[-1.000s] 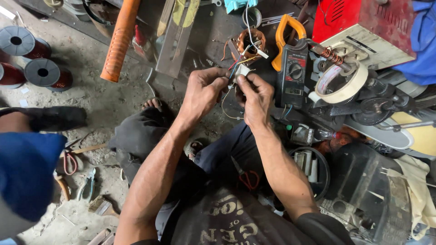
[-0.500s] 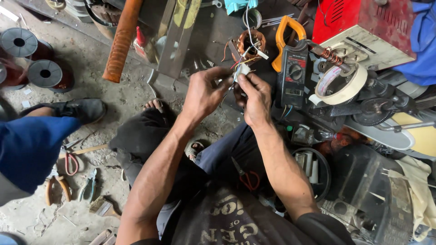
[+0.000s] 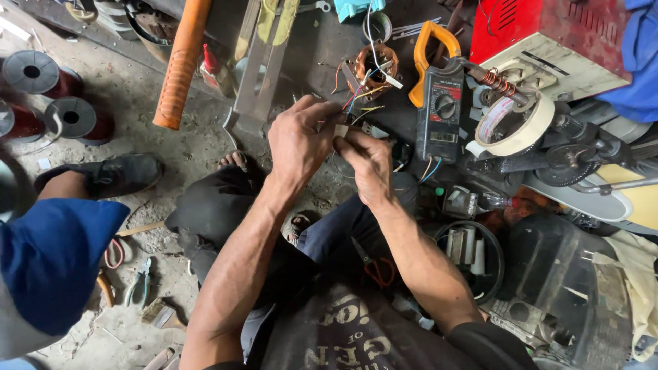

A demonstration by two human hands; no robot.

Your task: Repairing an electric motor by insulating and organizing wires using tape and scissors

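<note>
My left hand and my right hand meet in front of me, both pinching a small white piece with thin coloured wires running from it. The wires lead up to a copper-wound motor stator on the floor just beyond my fingers. A black and orange clamp meter lies right of the stator. My knees and a bare toe show below my hands.
An orange ribbed tube and a metal bar lie upper left, copper wire spools far left. A masking tape roll and a red machine sit right. Another person's blue trouser leg and shoe stand left; pliers lie nearby.
The other person's leg and shoe have stepped closer in from the left. My hands stay together on the wires, fingers shifting slightly.
</note>
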